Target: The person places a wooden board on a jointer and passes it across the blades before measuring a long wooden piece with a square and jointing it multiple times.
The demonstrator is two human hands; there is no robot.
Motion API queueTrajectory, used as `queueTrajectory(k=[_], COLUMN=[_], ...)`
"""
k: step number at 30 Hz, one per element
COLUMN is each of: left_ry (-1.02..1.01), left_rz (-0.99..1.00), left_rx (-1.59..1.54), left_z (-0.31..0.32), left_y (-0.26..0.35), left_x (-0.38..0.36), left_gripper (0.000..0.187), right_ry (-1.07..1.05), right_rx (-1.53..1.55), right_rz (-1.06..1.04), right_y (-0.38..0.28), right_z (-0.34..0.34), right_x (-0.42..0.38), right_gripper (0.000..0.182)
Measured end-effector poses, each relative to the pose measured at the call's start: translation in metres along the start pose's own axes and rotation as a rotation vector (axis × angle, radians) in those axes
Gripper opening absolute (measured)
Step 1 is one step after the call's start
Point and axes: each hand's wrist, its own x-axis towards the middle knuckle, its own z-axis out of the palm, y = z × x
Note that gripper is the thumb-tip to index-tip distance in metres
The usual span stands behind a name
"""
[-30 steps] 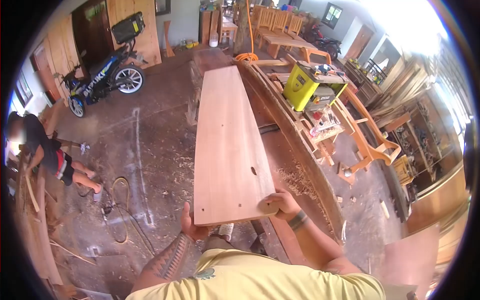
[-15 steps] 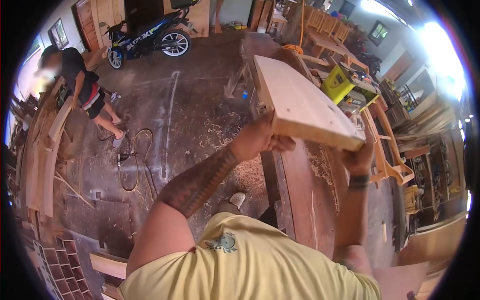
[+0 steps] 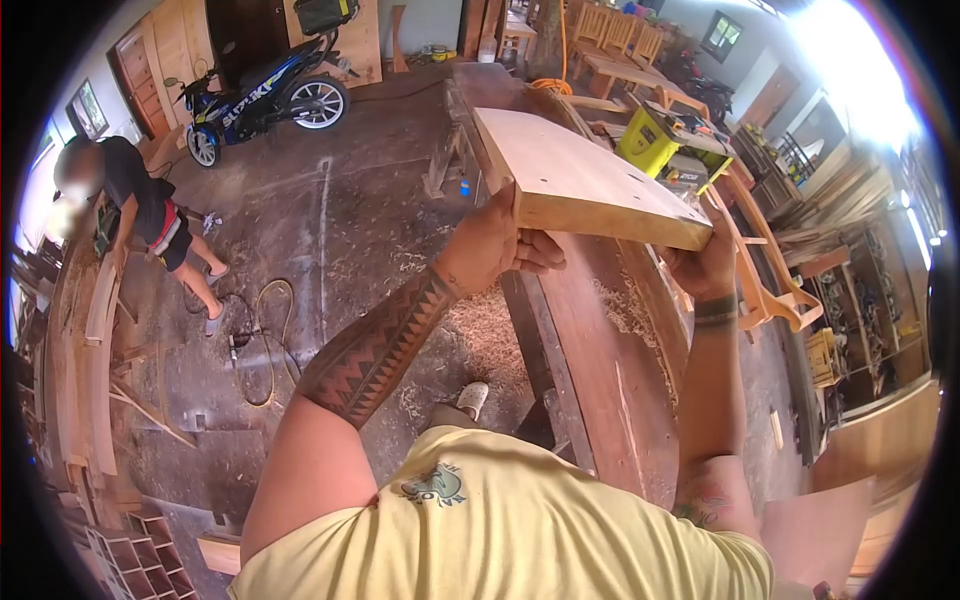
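Observation:
A thick, pale wooden board [image 3: 590, 175] is held up in front of me above the workbench, its near edge facing me. My left hand [image 3: 500, 240] grips the near left corner, with the thumb up along the side and the fingers curled below. At the near right corner my right hand [image 3: 705, 262] is closed round the board. A few small dark spots dot the board's upper face. Beneath it runs the long brown workbench [image 3: 590, 340], strewn with wood shavings [image 3: 630, 315].
A lime-green machine [image 3: 655, 140] stands on the bench just beyond the board. Curved wooden frames [image 3: 760, 260] lie to the right. Shavings cover the floor left of the bench. Another person [image 3: 150, 200] works at far left near a motorcycle [image 3: 265, 105]; a hose [image 3: 270, 340] lies on the floor.
The board has moved slightly left and up in view, with both hands still on it. My view has shifted a little. The other person leans at the left bench in both frames.

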Motion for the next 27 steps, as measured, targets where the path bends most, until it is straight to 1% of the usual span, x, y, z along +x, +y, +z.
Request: queueTrajectory(k=[9, 12, 18, 27], left_ry=[-0.016, 0.005, 0.021, -0.004], left_rz=[0.004, -0.002, 0.011, -0.010], left_rx=[0.017, 0.032, 0.039, 0.026], left_z=[-0.003, 0.005, 0.006, 0.001], left_y=[0.002, 0.008, 0.011, 0.011], left_x=[0.003, 0.001, 0.005, 0.008], left_gripper=[0.094, 0.090, 0.093, 0.094], right_ry=[-0.039, -0.031, -0.031, -0.047], right_rx=[0.014, 0.021, -0.005, 0.033], right_rz=[0.011, 0.015, -0.004, 0.036], right_y=[-0.004, -0.005, -0.009, -0.012], right_z=[0.006, 0.006, 0.004, 0.011], right_x=[0.000, 0.000, 0.005, 0.004], right_gripper=[0.074, 0.075, 0.076, 0.074])
